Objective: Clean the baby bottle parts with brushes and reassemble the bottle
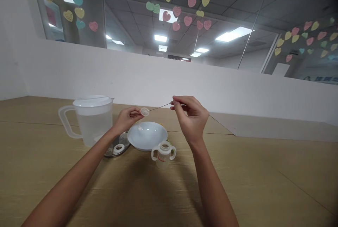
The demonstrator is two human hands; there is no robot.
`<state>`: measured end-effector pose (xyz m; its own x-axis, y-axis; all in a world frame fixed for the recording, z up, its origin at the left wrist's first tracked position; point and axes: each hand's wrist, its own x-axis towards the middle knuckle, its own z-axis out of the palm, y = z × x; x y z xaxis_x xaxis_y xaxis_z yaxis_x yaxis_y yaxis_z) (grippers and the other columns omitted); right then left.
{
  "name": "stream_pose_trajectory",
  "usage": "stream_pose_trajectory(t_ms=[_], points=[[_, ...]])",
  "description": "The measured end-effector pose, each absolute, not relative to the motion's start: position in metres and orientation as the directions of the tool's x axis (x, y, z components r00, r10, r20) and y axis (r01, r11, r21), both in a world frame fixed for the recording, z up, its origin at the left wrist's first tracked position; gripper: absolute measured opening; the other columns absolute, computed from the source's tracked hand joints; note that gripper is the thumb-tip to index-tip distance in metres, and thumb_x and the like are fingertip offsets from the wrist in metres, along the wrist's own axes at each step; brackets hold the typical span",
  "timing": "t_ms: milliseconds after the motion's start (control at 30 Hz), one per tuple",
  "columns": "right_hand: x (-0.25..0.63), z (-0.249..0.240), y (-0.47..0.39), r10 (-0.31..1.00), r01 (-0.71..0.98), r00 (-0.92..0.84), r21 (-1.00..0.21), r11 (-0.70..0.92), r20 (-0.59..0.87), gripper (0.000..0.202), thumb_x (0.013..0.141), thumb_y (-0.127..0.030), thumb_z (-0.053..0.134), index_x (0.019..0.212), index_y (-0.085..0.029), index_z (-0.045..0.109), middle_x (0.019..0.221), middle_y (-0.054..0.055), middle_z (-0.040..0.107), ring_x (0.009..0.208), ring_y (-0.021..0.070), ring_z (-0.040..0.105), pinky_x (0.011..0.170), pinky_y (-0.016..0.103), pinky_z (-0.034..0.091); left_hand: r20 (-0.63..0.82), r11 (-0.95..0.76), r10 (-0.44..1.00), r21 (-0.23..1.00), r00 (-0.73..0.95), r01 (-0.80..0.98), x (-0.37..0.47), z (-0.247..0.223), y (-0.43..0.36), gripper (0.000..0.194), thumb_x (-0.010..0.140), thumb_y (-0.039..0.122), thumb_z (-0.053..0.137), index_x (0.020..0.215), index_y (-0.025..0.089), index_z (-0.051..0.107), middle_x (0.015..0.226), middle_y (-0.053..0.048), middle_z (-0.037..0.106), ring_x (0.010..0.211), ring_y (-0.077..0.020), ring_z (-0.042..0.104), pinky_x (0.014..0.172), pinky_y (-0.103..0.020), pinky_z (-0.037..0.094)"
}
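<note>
My left hand (128, 118) pinches a small round translucent disc (144, 111) by its edge, above the left part of a white bowl (148, 135). Between the fingertips of my right hand (191, 114) is the end of a thin dark rod (160, 107). The rod's other end meets the disc. In front of the bowl stands a small clear bottle (163, 160) with two white handles and an open top. A white ring (119, 148) lies on a round metal tray (116, 154), partly hidden by my left forearm.
At the left stands a large lidded plastic pitcher (95, 124) with its handle to the left. The wooden table (250, 177) ends at a low white wall (132, 75) with glass above it. Something yellow-green shows behind the bowl's right edge.
</note>
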<state>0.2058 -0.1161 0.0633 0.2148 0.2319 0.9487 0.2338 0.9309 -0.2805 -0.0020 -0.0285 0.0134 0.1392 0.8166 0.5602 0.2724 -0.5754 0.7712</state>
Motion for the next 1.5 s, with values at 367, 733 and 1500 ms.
stream_pose_trajectory(t_ms=[367,733,1500], points=[[0.198,0.065,-0.133,0.193,0.213,0.050,-0.200,0.956,0.980,0.018,0.077,-0.011,0.056,0.081,-0.021,0.070,0.077,0.000,0.066,0.068,0.0103,0.062,0.057,0.025,0.060,0.564,-0.568,0.821,0.788,0.093,0.238,-0.003,0.018,-0.033,0.039,0.058,0.045,0.074,0.078,0.014,0.060,0.090,-0.009,0.070,0.088,-0.0232,0.064,0.086,-0.040,0.049],[0.195,0.071,-0.147,0.051,0.199,-0.104,-0.029,0.980,0.993,0.021,0.077,-0.008,0.054,0.079,-0.020,0.070,0.073,0.002,0.068,0.064,0.0102,0.062,0.055,0.023,0.055,0.619,-0.621,0.782,0.760,0.079,0.192,-0.009,0.020,-0.031,0.032,0.060,0.038,0.075,0.077,0.015,0.061,0.081,-0.005,0.070,0.079,-0.0194,0.065,0.080,-0.033,0.051],[0.207,0.053,-0.083,0.479,0.018,0.495,-0.559,0.829,0.725,0.051,0.075,-0.026,0.059,0.125,-0.023,0.046,0.075,-0.002,0.063,0.070,0.0130,0.063,0.063,0.029,0.057,0.558,-0.571,0.821,0.809,0.124,0.139,0.028,0.018,-0.055,0.035,0.064,0.038,0.074,0.089,0.013,0.069,0.089,-0.009,0.072,0.081,-0.0201,0.067,0.080,-0.033,0.055]])
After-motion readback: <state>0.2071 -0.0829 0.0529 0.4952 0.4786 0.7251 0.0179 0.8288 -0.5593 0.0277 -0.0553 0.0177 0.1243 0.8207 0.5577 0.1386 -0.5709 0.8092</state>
